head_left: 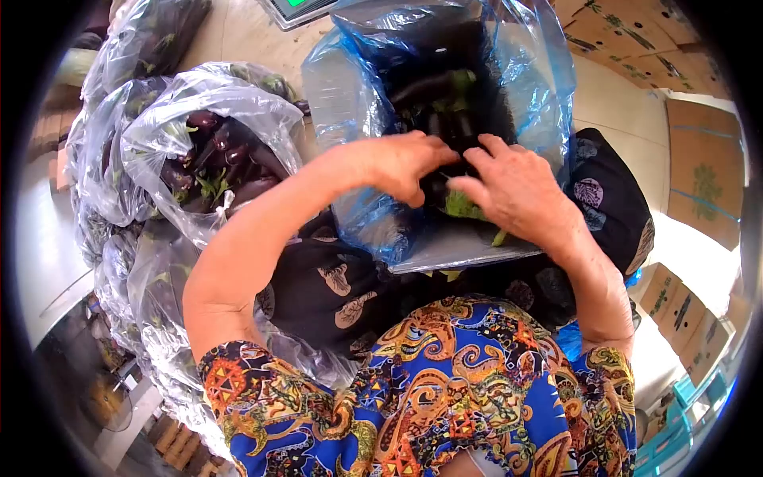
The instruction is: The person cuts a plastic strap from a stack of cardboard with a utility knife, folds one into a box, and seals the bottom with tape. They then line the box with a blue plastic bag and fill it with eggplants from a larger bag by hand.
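A box lined with blue plastic film [536, 103] stands in front of me with dark purple eggplants [453, 126] inside. My left hand [409, 163] reaches in from the left, its curved fingers over the eggplants and its thumb apart. On the other side, my right hand [513, 181] lies over the near eggplants with fingers spread. An eggplant with a green cap [462, 205] shows just below the right thumb. Both hands appear to touch eggplants, though their fingertips are partly lost against the dark skins. Neither hand visibly grips one.
An open clear bag of eggplants [230, 159] stands to the left, among more filled plastic bags [159, 278]. Printed cartons [703, 171] stand at the right. A device with a green display [296, 3] sits at the top. Teal crates [671, 437] are at lower right.
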The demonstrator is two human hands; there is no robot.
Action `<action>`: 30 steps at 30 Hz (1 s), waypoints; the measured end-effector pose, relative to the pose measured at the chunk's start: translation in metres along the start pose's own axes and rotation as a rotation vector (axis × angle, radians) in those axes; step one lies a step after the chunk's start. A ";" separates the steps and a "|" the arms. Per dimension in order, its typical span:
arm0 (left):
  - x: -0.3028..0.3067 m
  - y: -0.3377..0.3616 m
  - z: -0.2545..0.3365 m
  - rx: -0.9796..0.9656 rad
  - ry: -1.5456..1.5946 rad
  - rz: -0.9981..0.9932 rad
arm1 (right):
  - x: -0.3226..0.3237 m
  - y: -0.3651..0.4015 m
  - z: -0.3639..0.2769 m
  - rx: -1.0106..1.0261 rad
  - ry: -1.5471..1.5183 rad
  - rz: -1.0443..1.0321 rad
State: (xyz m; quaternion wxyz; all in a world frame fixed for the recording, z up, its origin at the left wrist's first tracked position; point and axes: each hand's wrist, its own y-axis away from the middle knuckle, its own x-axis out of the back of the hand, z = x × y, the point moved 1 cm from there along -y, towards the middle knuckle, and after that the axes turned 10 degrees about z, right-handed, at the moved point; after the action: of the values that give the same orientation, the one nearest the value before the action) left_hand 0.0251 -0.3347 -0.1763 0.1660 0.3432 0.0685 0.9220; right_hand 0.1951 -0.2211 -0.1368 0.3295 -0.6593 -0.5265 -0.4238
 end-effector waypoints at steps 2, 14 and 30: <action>-0.020 0.006 0.007 0.052 -0.101 0.085 | 0.000 0.001 0.011 -0.030 -0.157 0.042; -0.034 0.004 0.013 0.018 -0.339 0.103 | 0.012 -0.036 0.026 0.012 0.083 -0.151; -0.027 0.001 0.028 -0.056 -0.334 0.165 | -0.048 -0.144 0.050 0.344 0.866 -0.378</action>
State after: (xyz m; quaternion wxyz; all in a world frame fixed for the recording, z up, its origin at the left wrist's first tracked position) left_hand 0.0624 -0.3453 -0.1713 0.1085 0.4910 -0.0140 0.8642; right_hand 0.0611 -0.1645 -0.2034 0.5390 -0.2523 -0.5138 -0.6179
